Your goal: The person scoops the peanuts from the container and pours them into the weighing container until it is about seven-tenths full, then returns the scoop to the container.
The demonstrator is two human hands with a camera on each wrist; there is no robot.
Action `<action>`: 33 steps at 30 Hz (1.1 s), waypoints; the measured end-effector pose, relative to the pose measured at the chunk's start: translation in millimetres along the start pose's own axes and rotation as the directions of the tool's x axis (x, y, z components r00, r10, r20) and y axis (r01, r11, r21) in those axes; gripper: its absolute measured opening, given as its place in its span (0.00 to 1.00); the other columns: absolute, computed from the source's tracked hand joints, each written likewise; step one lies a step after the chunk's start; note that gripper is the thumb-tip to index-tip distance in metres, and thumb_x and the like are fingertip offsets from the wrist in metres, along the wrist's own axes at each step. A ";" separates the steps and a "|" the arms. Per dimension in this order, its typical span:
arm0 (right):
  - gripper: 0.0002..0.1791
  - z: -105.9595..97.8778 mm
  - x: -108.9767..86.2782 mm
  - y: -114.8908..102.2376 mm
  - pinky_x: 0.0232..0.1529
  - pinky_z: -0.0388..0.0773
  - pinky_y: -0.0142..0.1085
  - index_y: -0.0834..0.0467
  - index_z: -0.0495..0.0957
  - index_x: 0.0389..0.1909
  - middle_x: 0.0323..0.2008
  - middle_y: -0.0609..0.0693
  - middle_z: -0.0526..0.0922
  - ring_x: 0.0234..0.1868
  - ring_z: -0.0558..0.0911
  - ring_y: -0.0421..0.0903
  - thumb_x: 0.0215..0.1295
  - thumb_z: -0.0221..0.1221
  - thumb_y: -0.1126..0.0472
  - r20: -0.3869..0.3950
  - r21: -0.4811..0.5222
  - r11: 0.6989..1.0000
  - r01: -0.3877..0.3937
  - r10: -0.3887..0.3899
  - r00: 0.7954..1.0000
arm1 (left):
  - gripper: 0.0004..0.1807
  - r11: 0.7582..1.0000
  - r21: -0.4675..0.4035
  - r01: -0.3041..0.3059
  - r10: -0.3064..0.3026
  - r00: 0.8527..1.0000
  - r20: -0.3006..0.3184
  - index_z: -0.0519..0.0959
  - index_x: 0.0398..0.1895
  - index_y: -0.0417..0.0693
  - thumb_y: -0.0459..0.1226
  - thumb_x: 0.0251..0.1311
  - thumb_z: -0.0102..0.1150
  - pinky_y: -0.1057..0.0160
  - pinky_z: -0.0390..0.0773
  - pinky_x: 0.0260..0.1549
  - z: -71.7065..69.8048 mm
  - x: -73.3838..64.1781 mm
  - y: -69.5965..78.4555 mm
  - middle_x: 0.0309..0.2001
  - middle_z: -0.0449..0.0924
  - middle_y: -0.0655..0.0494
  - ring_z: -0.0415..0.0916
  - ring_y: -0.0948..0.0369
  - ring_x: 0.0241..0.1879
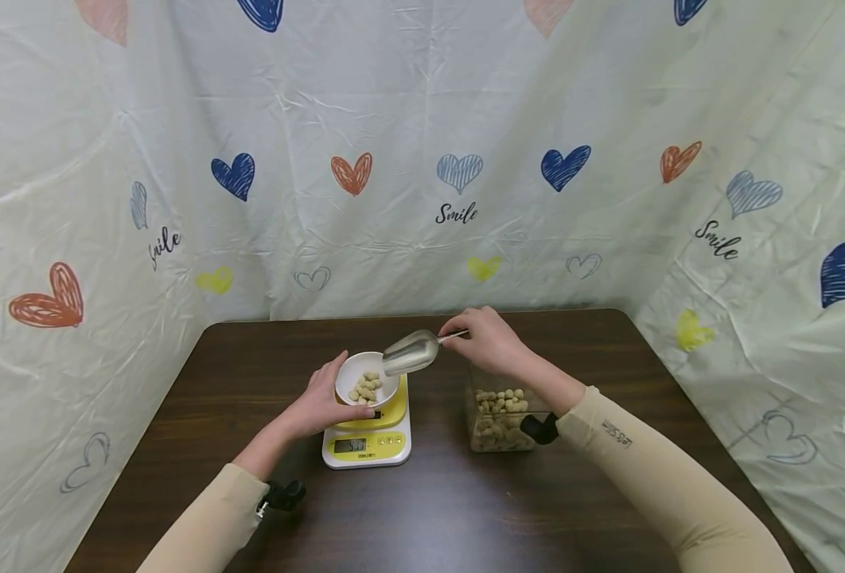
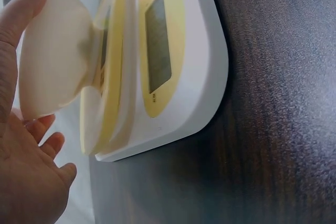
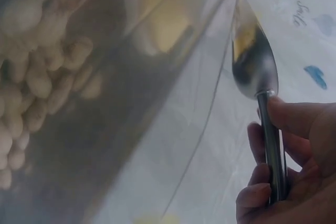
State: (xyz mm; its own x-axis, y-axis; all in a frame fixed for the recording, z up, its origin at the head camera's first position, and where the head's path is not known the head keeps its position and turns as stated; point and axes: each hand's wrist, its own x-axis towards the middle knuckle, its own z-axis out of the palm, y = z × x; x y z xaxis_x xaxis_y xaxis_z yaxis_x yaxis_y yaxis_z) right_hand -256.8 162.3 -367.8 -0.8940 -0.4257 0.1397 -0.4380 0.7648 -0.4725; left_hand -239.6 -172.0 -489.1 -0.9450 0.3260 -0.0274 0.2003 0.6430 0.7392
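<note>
A small white bowl (image 1: 352,368) with several unshelled peanuts (image 1: 367,388) sits over the platform of a yellow-and-white kitchen scale (image 1: 367,456). My left hand (image 1: 322,399) grips the bowl from the left, its thumb near the front rim and the fingers round the far side. In my right hand (image 1: 484,342) is the handle of a metal scoop (image 1: 411,353), pinched by thumb and fingers. The scoop's mouth overlaps the bowl's right rim in the head view. The right wrist view shows fingers curled round the handle (image 3: 272,156).
Right of the scale stands a clear container (image 1: 474,438) of unshelled peanuts, partly beneath my right forearm. All this is on a dark wooden table (image 1: 437,509). A white curtain (image 1: 394,239) printed with hearts hangs behind and at the sides.
</note>
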 end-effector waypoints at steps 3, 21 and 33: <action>0.10 -7.3 -4.1 4.4 0.53 0.71 0.48 0.48 0.88 0.50 0.47 0.43 0.85 0.52 0.75 0.49 0.73 0.64 0.53 -0.003 0.033 0.999 0.006 -0.006 1.000 | 0.73 1.000 0.010 -0.020 0.020 1.000 -0.017 0.40 0.84 0.51 0.64 0.44 0.78 0.33 0.53 0.68 -3.1 -1.2 2.7 0.79 0.48 0.44 0.39 0.42 0.78; 0.22 -63.2 -57.3 67.8 0.53 0.77 0.51 0.52 0.85 0.57 0.58 0.54 0.82 0.59 0.79 0.55 0.69 0.66 0.45 0.034 0.290 0.920 -0.264 0.266 0.963 | 0.61 0.974 -0.030 -0.227 0.227 0.974 0.008 0.45 0.84 0.68 0.63 0.53 0.73 0.39 0.56 0.70 1.3 -15.3 78.3 0.81 0.46 0.60 0.41 0.55 0.79; 0.19 -89.7 -90.0 78.2 0.48 0.79 0.48 0.48 0.86 0.53 0.52 0.49 0.85 0.53 0.82 0.50 0.69 0.65 0.41 -0.041 0.193 0.953 -0.234 0.246 0.968 | 0.61 0.949 -0.068 -0.309 0.315 0.942 0.113 0.46 0.84 0.64 0.64 0.53 0.72 0.47 0.57 0.71 40.6 -5.8 114.9 0.79 0.51 0.64 0.46 0.61 0.78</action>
State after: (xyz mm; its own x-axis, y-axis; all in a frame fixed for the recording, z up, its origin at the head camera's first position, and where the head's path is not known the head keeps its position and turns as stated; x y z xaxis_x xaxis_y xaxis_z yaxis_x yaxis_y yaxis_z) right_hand -219.0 303.9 -339.2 -0.9774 -0.2041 0.0548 -0.1900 0.7350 -0.6509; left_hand -200.6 -71.9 -431.3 -0.7982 0.5880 0.1307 0.4641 0.4621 0.7557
